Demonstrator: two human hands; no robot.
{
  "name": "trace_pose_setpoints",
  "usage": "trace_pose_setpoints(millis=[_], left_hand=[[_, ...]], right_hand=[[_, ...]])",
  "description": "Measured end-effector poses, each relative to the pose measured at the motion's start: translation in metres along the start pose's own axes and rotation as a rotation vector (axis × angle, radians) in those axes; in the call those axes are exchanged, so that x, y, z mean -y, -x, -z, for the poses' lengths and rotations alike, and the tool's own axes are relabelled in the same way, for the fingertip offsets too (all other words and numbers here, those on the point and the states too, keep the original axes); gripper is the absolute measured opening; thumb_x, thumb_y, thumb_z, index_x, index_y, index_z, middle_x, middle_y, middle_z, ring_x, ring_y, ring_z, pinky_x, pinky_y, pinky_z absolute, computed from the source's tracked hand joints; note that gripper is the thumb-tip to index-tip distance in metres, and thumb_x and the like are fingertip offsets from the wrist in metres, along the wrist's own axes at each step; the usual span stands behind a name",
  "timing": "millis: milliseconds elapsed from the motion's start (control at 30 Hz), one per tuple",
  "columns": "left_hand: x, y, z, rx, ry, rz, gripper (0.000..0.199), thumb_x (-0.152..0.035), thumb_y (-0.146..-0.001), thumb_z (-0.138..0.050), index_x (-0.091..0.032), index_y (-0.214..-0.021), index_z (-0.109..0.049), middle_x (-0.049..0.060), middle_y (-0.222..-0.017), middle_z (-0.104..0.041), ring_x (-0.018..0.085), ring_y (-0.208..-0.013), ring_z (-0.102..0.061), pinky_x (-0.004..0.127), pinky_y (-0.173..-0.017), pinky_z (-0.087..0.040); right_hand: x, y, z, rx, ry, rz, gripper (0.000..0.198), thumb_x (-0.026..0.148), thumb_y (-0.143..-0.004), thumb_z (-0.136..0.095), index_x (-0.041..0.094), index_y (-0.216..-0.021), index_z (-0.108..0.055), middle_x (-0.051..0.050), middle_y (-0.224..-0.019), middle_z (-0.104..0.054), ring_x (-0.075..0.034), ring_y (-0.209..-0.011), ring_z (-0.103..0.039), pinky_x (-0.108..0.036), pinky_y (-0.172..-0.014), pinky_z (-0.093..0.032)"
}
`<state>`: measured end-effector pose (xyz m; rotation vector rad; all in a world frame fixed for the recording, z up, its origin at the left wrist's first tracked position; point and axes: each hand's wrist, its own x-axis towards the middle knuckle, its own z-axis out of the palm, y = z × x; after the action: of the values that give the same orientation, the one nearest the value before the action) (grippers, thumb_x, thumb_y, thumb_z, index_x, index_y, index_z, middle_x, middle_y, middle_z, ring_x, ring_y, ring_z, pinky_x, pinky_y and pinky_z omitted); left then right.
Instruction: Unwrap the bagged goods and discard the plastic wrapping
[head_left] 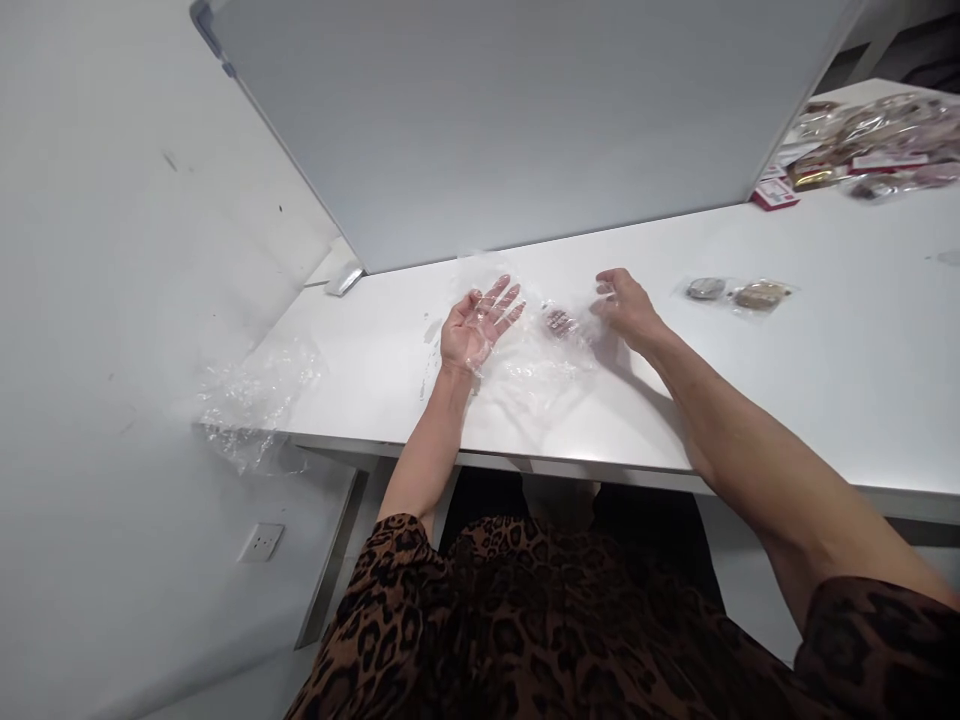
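Observation:
My left hand (484, 325) lies palm up with its fingers spread, and clear plastic film covers part of the palm and fingers. A crumpled clear plastic bag (536, 375) stretches between my two hands over the white table. Inside or under the film shows a small reddish-brown item (559, 322), too blurred to name. At the bag's right edge is my right hand (626, 305), its fingers bent and its lower fingertips closed on the film. Right of that hand lies a clear packet (761, 295) with a silvery oval and a gold-brown oval piece in it.
Crumpled clear plastic (259, 400) hangs over the left edge of the white table (847, 400). A grey panel (540, 120) stands along the back. Several bagged items (885, 140) and a red-and-white box (775, 193) lie at the far right. A silvery piece (345, 279) sits by the panel's left corner.

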<state>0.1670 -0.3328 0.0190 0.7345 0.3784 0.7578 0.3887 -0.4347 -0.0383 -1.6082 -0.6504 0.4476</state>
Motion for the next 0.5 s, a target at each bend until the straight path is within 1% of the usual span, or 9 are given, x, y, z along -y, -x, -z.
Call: trace_pose_setpoints(millis=[100, 167, 233, 333, 433, 500], left_hand=[[-0.007, 0.003, -0.005, -0.018, -0.06, -0.029, 0.033, -0.03, -0.104, -0.038, -0.023, -0.09, -0.067, 0.005, -0.14, -0.072, 0.025, -0.147, -0.059, 0.052, -0.117, -0.051], [-0.013, 0.005, -0.013, -0.015, -0.088, -0.03, 0.035, -0.03, -0.105, -0.036, -0.024, -0.093, -0.069, 0.004, -0.144, -0.07, 0.025, -0.15, -0.055, 0.053, -0.119, -0.049], [-0.022, 0.007, -0.025, 0.011, -0.094, -0.041, 0.035, -0.03, -0.105, -0.036, -0.024, -0.097, -0.07, 0.005, -0.147, -0.068, 0.028, -0.153, -0.052, 0.057, -0.122, -0.046], [-0.037, 0.008, -0.046, 0.078, -0.161, -0.084, 0.038, -0.031, -0.106, -0.032, -0.023, -0.103, -0.069, 0.004, -0.148, -0.067, 0.031, -0.156, -0.048, 0.063, -0.122, -0.042], [-0.052, 0.002, -0.061, 0.168, -0.342, -0.167, 0.044, -0.033, -0.107, -0.023, -0.022, -0.11, -0.066, 0.003, -0.15, -0.063, 0.032, -0.158, -0.045, 0.066, -0.122, -0.039], [-0.062, -0.005, -0.068, 0.272, -0.479, -0.213, 0.046, -0.032, -0.107, -0.017, -0.022, -0.11, -0.062, 0.003, -0.153, -0.06, 0.029, -0.158, -0.044, 0.065, -0.124, -0.038]], right_hand=[[-0.003, -0.012, 0.01, -0.096, 0.02, 0.029, 0.033, 0.005, -0.062, -0.064, 0.025, -0.088, -0.058, 0.0, -0.088, -0.057, -0.022, -0.087, -0.055, -0.044, -0.096, -0.049], [-0.005, -0.019, 0.014, -0.144, -0.024, 0.044, 0.031, 0.004, -0.063, -0.063, 0.025, -0.086, -0.058, 0.0, -0.085, -0.056, -0.022, -0.089, -0.055, -0.043, -0.097, -0.049], [-0.008, -0.025, 0.017, -0.197, -0.078, 0.062, 0.03, 0.003, -0.063, -0.063, 0.024, -0.085, -0.059, 0.0, -0.085, -0.056, -0.021, -0.089, -0.055, -0.041, -0.094, -0.05], [-0.009, -0.031, 0.02, -0.222, -0.133, 0.054, 0.028, 0.005, -0.067, -0.063, 0.023, -0.089, -0.061, -0.001, -0.089, -0.058, -0.019, -0.086, -0.054, -0.039, -0.089, -0.051], [-0.006, -0.034, 0.021, -0.216, -0.157, 0.031, 0.028, 0.006, -0.069, -0.059, 0.023, -0.092, -0.06, -0.002, -0.092, -0.059, -0.018, -0.085, -0.055, -0.041, -0.088, -0.052], [-0.005, -0.035, 0.022, -0.214, -0.168, 0.04, 0.028, 0.007, -0.069, -0.058, 0.023, -0.092, -0.059, -0.002, -0.092, -0.06, -0.02, -0.087, -0.058, -0.043, -0.09, -0.053]])
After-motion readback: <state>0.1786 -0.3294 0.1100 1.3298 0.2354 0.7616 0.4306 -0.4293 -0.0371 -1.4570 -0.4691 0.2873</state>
